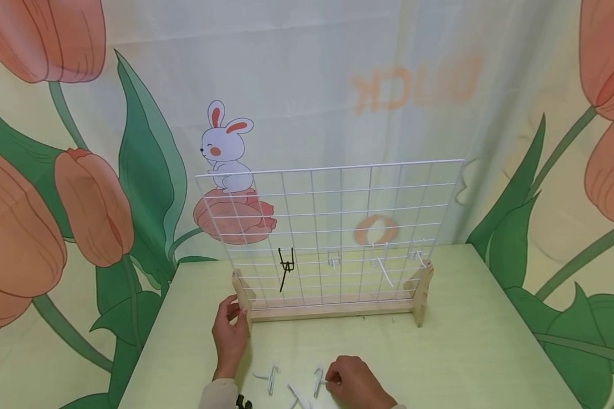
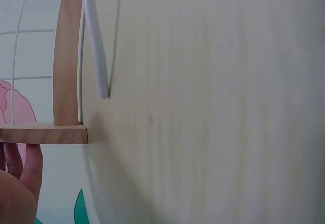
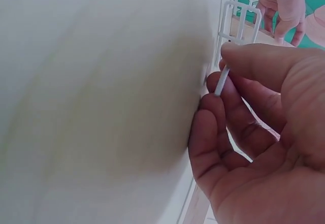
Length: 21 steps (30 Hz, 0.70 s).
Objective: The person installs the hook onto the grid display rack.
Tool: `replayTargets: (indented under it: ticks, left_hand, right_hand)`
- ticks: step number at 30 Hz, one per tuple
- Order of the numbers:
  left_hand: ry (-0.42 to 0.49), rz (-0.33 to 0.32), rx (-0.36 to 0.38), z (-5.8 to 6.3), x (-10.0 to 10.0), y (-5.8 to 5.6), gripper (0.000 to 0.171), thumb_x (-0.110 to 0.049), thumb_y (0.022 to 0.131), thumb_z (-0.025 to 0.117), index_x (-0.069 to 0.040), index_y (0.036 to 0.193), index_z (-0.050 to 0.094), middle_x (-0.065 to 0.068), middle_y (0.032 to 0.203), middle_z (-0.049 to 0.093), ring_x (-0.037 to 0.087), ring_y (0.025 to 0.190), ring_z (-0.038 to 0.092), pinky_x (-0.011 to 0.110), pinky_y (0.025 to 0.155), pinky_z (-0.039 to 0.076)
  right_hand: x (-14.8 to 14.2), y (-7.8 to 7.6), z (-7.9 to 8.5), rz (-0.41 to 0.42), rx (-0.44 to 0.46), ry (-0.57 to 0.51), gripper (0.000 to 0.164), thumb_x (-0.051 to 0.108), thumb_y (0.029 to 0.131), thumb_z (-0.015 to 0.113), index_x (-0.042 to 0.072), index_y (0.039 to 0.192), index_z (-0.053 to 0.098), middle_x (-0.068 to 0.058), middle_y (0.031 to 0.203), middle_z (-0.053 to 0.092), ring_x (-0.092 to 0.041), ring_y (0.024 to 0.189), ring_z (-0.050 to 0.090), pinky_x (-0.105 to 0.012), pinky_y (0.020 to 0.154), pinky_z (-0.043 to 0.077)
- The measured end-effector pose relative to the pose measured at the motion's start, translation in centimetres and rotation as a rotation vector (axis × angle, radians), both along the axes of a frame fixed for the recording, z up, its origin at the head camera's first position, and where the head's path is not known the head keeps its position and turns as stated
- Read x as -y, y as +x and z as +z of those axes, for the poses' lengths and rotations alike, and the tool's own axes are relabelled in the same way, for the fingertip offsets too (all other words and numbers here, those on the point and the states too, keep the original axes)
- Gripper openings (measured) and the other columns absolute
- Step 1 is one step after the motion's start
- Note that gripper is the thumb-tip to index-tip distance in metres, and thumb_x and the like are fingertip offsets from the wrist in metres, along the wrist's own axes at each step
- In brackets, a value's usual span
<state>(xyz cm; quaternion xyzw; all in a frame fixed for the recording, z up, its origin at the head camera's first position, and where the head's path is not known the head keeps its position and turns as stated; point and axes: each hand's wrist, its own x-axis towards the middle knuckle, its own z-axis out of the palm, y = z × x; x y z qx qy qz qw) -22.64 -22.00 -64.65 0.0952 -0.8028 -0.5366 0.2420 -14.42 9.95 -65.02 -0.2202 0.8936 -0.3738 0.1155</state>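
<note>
In the head view, a white wire grid panel point(image 1: 327, 216) stands upright in a wooden stand point(image 1: 332, 312). A black hook point(image 1: 287, 264) and several white hooks, among them a long-pronged white hook point(image 1: 384, 270), hang on the grid. My left hand point(image 1: 230, 332) rests its fingertips against the outer side of the stand's left end piece point(image 2: 45, 134). My right hand point(image 1: 357, 379) pinches the prong of a white wire hook point(image 1: 318, 382) low over the table, between thumb and fingers; the hook's wire frame point(image 3: 241, 21) shows beyond the thumb in the right wrist view.
Other white hooks lie on the table point(image 1: 465, 341): one hook point(image 1: 272, 378) at left and a cluster point(image 1: 298, 396) at the bottom edge. A small black object point(image 1: 243, 402) is beside the left sleeve. A printed curtain point(image 1: 307, 85) hangs behind the table.
</note>
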Motion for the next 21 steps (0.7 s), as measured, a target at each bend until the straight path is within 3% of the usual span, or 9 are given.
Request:
replayTargets:
  ticks: [6, 13, 21]
  left_hand:
    - [0.002, 0.001, 0.000, -0.08, 0.01, 0.00, 0.041, -0.002, 0.100, 0.069, -0.016, 0.139, 0.062, 0.012, 0.118, 0.072, 0.028, 0.110, 0.070, 0.012, 0.079, 0.051]
    - [-0.007, 0.000, -0.008, -0.05, -0.01, 0.04, 0.041, -0.002, 0.101, 0.069, -0.015, 0.139, 0.062, 0.013, 0.117, 0.072, 0.028, 0.110, 0.070, 0.014, 0.080, 0.053]
    - [0.002, -0.005, -0.016, -0.31, 0.08, -0.02, 0.042, -0.001, 0.101, 0.068, -0.014, 0.139, 0.062, 0.013, 0.118, 0.072, 0.028, 0.109, 0.069, 0.010, 0.079, 0.051]
  right_hand:
    - [-0.36, 0.06, -0.07, -0.017, 0.008, -0.083, 0.008, 0.013, 0.093, 0.079, 0.020, 0.090, 0.079, 0.015, 0.086, 0.072, 0.004, 0.078, 0.064, -0.023, 0.070, 0.055]
    - [-0.56, 0.00, -0.20, -0.040, 0.080, -0.223, 0.007, 0.006, 0.094, 0.075, 0.012, 0.095, 0.079, 0.002, 0.095, 0.078, 0.001, 0.079, 0.068, -0.023, 0.069, 0.056]
    - [-0.12, 0.24, -0.23, -0.120, -0.019, -0.261, 0.009, 0.004, 0.091, 0.075, 0.012, 0.091, 0.079, 0.009, 0.083, 0.075, 0.005, 0.072, 0.063, -0.021, 0.067, 0.054]
